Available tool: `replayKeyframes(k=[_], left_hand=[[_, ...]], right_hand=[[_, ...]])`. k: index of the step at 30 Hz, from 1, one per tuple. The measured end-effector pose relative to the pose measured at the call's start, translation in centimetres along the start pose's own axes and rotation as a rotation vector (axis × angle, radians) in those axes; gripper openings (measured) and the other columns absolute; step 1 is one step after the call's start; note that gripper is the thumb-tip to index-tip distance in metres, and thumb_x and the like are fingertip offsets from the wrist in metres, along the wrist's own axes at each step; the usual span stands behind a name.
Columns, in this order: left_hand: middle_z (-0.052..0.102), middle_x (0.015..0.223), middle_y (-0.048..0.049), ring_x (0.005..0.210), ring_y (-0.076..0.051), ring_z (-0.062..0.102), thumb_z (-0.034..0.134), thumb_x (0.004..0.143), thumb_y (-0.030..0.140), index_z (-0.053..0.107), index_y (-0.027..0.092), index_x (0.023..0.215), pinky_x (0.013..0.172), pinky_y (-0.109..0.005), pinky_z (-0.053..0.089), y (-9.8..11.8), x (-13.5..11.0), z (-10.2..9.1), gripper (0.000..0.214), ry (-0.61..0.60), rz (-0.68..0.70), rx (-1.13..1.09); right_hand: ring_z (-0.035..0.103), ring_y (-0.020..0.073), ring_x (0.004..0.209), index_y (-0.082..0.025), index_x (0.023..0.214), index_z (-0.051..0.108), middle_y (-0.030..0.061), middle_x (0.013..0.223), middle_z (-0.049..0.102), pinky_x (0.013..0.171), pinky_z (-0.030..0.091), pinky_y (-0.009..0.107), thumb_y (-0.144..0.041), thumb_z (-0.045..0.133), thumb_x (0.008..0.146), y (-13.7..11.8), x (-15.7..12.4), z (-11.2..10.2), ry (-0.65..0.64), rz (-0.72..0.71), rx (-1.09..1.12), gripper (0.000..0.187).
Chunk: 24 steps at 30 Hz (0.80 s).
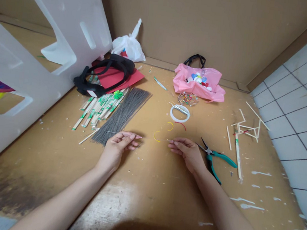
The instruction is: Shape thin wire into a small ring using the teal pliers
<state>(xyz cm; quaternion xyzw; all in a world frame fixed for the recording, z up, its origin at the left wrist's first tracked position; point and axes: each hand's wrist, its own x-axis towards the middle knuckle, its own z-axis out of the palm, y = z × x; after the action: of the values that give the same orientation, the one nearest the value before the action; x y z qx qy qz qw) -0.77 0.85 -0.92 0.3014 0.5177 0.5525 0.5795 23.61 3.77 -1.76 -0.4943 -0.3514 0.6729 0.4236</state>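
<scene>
- My left hand (117, 149) is closed in a pinch on a thin wire (111, 132), which sticks out past it toward the gray wire bundle (121, 115).
- My right hand (188, 153) is pinched too, level with the left across a small gap. It seems to grip the same wire, but the wire is too faint in the gap for me to be sure.
- Both hands are held just above the desk (139, 188).
- The green-handled pliers (217, 156) lie just beside my right hand.
- Wooden sticks (98, 110) with green wrappings lie beyond the gray bundle, and a loose stick frame (249, 125) sits to the right of the pliers.
- A curved yellow wire (156, 136) lies between my hands and slightly forward, near another yellow piece (170, 126) and a red piece (180, 125).
- Further ahead are a white tape roll (179, 113), a pink bag (199, 84), and a black strap (104, 75) on red paper (117, 79).
</scene>
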Motion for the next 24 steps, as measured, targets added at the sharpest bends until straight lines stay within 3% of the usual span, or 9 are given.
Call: replayKeyframes(k=[24], left_hand=[[0.069,0.089,-0.0047,0.064,-0.009,0.058,0.07,0.07,0.03,0.065,0.015,0.079,0.058,-0.021,0.046,0.07,-0.12,0.05,0.019,0.012,0.004,-0.006]], right_hand=[[0.068,0.0177,0.078,-0.018,0.08,0.067,0.0049,0.085,0.072,0.075,0.053,0.033,-0.029,0.073,0.066,0.07,0.0,0.08,0.013,-0.015,0.023,0.019]])
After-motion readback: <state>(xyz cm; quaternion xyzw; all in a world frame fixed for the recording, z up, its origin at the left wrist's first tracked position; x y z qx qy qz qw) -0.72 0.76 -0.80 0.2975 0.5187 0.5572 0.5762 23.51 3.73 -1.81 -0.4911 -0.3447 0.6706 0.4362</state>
